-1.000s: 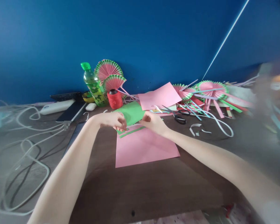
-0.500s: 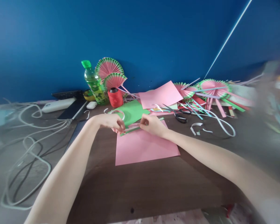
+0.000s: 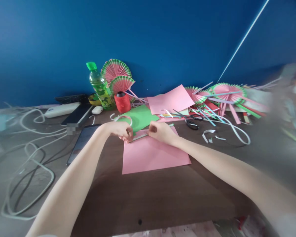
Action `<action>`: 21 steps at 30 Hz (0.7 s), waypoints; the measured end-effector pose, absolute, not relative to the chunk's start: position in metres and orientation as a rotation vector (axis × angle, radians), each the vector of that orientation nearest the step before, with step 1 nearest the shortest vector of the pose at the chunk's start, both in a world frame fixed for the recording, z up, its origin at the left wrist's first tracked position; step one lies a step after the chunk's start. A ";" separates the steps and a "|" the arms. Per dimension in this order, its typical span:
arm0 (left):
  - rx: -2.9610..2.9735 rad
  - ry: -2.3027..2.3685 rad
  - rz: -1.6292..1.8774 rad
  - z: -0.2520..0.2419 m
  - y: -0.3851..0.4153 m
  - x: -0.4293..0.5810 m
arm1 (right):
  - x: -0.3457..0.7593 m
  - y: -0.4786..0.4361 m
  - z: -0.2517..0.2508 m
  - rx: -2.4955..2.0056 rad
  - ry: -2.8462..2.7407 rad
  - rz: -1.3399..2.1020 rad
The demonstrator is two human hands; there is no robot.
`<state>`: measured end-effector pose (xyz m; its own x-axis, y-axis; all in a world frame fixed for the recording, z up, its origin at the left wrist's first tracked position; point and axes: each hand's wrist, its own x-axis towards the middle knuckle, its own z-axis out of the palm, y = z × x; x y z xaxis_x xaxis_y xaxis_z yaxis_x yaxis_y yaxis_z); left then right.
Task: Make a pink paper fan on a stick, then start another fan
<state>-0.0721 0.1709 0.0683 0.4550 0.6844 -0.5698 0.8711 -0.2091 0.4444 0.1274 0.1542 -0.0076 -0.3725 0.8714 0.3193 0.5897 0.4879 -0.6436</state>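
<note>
A pink paper sheet [image 3: 155, 156] lies flat on the table, with a narrow pale green strip [image 3: 140, 137] along its far edge. My left hand [image 3: 122, 131] is closed, fingertips pinching the strip's left end. The right hand [image 3: 160, 132] pinches at the same strip a little farther right, thumb and index finger together, its side resting on the pink sheet. Between the two hands a short length of the strip and paper edge shows; the rest is hidden under the fingers. Just behind them lies a green paper sheet [image 3: 140, 117].
Black-handled scissors [image 3: 192, 123] lie to the right, near white paper scraps [image 3: 209, 134]. Pink-and-green folded fans [image 3: 227, 92], a green bottle [image 3: 101, 89] and a red container [image 3: 122, 102] stand or lie along the wall. Left are a phone [image 3: 82, 143] and white cables [image 3: 37, 158].
The strip between my hands has turned, its green face now showing paler and narrower. Both hands keep nearly the same place. The view has shifted slightly.
</note>
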 end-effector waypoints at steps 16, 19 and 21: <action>1.996 1.324 -0.519 0.072 0.174 -0.068 | 0.127 0.155 -0.010 -1.207 -2.090 0.575; 2.011 1.324 -0.539 0.072 0.174 -0.067 | 0.127 0.155 -0.010 -1.201 -2.091 0.574; 2.018 1.321 -0.541 0.071 0.174 -0.067 | 0.127 0.155 -0.010 -1.195 -2.093 0.575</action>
